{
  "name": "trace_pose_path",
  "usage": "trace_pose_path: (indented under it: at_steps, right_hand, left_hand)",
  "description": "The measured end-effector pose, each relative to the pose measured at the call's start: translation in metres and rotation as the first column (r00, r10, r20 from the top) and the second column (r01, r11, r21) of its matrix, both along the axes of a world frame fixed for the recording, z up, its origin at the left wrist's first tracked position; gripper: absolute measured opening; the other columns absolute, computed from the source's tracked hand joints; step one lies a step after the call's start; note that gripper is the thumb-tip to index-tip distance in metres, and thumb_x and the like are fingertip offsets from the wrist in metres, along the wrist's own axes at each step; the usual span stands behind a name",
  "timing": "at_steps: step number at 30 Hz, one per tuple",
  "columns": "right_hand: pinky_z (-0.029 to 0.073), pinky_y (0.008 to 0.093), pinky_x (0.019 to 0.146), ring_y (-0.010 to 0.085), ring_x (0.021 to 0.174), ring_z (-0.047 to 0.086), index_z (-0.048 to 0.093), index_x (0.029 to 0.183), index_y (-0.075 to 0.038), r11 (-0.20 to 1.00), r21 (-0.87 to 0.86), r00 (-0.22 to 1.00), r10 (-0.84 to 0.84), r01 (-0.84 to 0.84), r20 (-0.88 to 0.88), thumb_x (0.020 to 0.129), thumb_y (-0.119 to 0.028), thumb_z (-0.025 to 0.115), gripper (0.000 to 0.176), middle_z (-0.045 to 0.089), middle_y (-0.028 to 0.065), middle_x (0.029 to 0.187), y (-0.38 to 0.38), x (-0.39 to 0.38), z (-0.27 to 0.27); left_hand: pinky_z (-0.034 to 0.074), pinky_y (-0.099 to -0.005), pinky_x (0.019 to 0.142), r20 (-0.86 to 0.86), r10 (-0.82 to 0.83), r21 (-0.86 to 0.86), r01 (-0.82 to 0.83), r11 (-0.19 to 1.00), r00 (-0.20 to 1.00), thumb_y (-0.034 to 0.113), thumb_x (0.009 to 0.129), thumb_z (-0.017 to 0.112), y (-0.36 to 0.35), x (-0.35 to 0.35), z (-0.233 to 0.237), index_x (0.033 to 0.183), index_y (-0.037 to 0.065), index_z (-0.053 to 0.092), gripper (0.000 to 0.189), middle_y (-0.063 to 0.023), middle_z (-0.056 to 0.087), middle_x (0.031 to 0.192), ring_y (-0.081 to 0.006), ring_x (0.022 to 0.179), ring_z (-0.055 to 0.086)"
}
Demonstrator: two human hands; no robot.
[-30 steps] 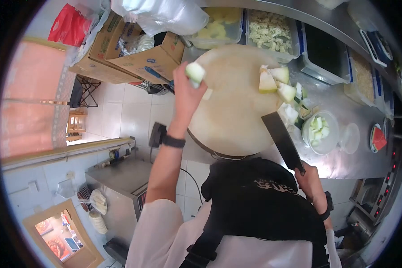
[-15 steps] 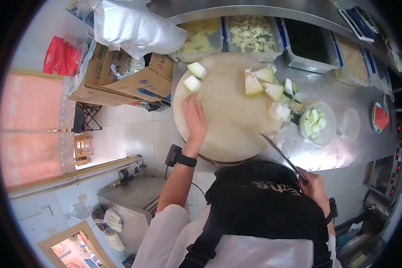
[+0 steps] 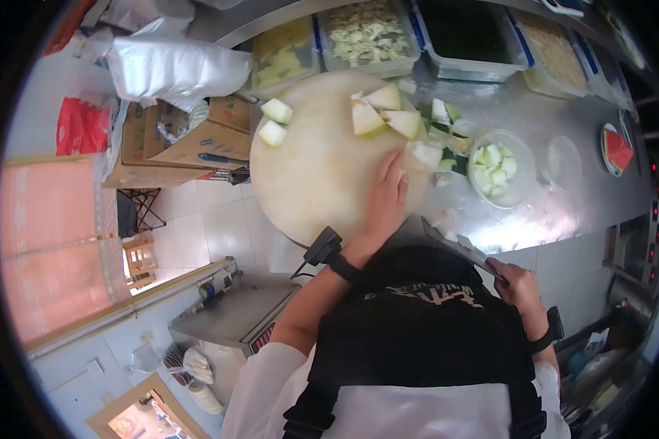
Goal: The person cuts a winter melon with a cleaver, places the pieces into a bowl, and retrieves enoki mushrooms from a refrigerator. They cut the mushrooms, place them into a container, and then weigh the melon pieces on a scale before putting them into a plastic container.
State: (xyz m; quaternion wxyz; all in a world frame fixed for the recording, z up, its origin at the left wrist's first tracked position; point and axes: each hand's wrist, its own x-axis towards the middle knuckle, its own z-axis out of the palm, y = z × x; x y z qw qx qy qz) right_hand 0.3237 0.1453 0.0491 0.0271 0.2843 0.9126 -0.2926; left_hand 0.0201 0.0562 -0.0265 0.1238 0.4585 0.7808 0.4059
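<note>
Head view, looking straight down: the left hand (image 3: 388,194) is stretched out flat across the round cutting board (image 3: 315,175) in the centre of the frame. Its fingers are extended and apart and clamp nothing. The fingertips lie right at a pale melon chunk (image 3: 422,155) on the board's right edge; whether they actually touch it is hard to tell. A black watch (image 3: 342,267) sits on that wrist.

Down at lower right, the right hand (image 3: 516,282) is wrapped tight around the handle of a cleaver (image 3: 454,245). The dark blade slants up and left over the steel counter (image 3: 556,212), just off the board's lower right rim and well apart from the left hand.

At the top of the board sit three melon wedges (image 3: 379,113), bunched together, green rind showing. Over at the board's upper left edge are two smaller pieces (image 3: 274,121), side by side.

Right of the board stands a clear bowl (image 3: 498,172) filled with cut melon cubes, with a round lid (image 3: 561,162) just beside it. Farther right is a plate with a red watermelon slice (image 3: 617,148).

Along the top edge runs a row of plastic containers (image 3: 366,33). At upper left, off the counter, is a cardboard box (image 3: 198,135) with a white plastic bag (image 3: 179,69) above it.
</note>
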Motion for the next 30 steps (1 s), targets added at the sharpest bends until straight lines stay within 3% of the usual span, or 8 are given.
trace_pose_path:
  at_steps: [3,6,8,9,11,14,26,30]
  right_hand:
    - [0.049,0.0396,0.056,0.0303,0.061,0.059,0.059,0.114,-0.017,0.998,0.055,0.996,0.025,-0.030,0.091,0.062,-0.007,0.069,0.053,0.057,0.0086,0.069,0.009,0.014,-0.003]
    - [0.049,0.0397,0.056,0.0298,0.062,0.059,0.057,0.115,-0.017,0.998,0.065,0.994,0.009,-0.016,0.108,0.062,-0.008,0.069,0.055,0.057,0.0086,0.070,0.015,0.020,-0.008]
    - [0.049,0.0393,0.056,0.0294,0.062,0.060,0.057,0.115,-0.017,0.997,0.074,0.995,-0.014,0.007,0.097,0.062,-0.008,0.070,0.056,0.057,0.0084,0.072,0.018,0.022,-0.017]
    - [0.049,0.0390,0.056,0.0290,0.063,0.060,0.056,0.116,-0.017,0.997,0.082,0.996,-0.018,0.011,0.090,0.061,-0.009,0.071,0.057,0.058,0.0083,0.073,0.020,0.023,-0.022]
    - [0.050,0.0387,0.057,0.0289,0.063,0.060,0.056,0.115,-0.016,0.996,0.091,0.998,-0.024,0.018,0.063,0.061,-0.010,0.072,0.057,0.058,0.0082,0.075,0.025,0.019,-0.029]
    - [0.050,0.0372,0.057,0.0272,0.065,0.060,0.056,0.114,-0.015,0.994,0.112,0.999,-0.026,0.021,0.048,0.060,-0.011,0.073,0.057,0.058,0.0070,0.077,0.032,0.011,-0.042]
    - [0.048,0.0372,0.058,0.0258,0.067,0.059,0.056,0.113,-0.016,0.969,0.236,0.992,0.098,-0.078,-0.076,0.058,-0.013,0.075,0.058,0.052,0.0060,0.077,0.053,-0.004,-0.044]
    - [0.049,0.0365,0.056,0.0258,0.063,0.060,0.058,0.108,-0.018,0.991,0.128,0.999,0.044,-0.042,-0.014,0.060,-0.012,0.074,0.051,0.055,0.0053,0.074,0.053,0.008,-0.044]
  left_hand:
    - [0.032,-0.0392,0.104,0.162,-0.146,0.033,0.142,0.989,0.976,0.009,0.089,0.046,0.012,0.013,0.018,0.127,-0.004,0.041,0.040,-0.0188,0.038,0.136,-0.0346,0.125,0.037]
    - [0.030,-0.0402,0.105,-0.111,-0.249,-0.072,0.242,0.968,0.962,0.011,0.089,0.045,0.020,0.023,0.046,0.130,0.001,0.040,0.042,-0.0188,0.038,0.136,-0.0335,0.127,0.035]
    - [0.032,-0.0381,0.104,0.077,-0.574,-0.260,0.572,0.778,0.815,0.014,0.092,0.044,0.022,0.032,0.058,0.124,-0.002,0.044,0.037,-0.0166,0.039,0.136,-0.0318,0.126,0.037]
    - [0.032,-0.0381,0.104,0.079,-0.584,-0.264,0.582,0.769,0.808,0.014,0.092,0.044,0.022,0.040,0.059,0.124,-0.002,0.044,0.037,-0.0166,0.039,0.136,-0.0318,0.126,0.037]
    - [0.031,-0.0371,0.106,0.262,-0.802,-0.153,0.843,0.515,0.537,0.021,0.093,0.043,0.024,0.060,0.058,0.128,0.001,0.043,0.041,-0.0137,0.039,0.138,-0.0274,0.129,0.035]
    - [0.026,-0.0362,0.109,0.211,-0.862,-0.267,0.876,0.402,0.460,0.025,0.094,0.042,0.025,0.076,0.043,0.137,0.004,0.034,0.049,-0.0122,0.034,0.142,-0.0246,0.133,0.030]
    - [0.027,-0.0347,0.108,0.214,-0.693,-0.480,0.692,0.539,0.688,0.034,0.096,0.037,0.052,0.052,0.012,0.137,0.002,0.034,0.052,-0.0141,0.032,0.143,-0.0253,0.132,0.031]
    - [0.028,-0.0379,0.107,0.283,-0.680,-0.246,0.737,0.630,0.676,0.025,0.094,0.045,0.044,0.049,0.038,0.136,0.001,0.034,0.050,-0.0177,0.032,0.143,-0.0306,0.131,0.032]
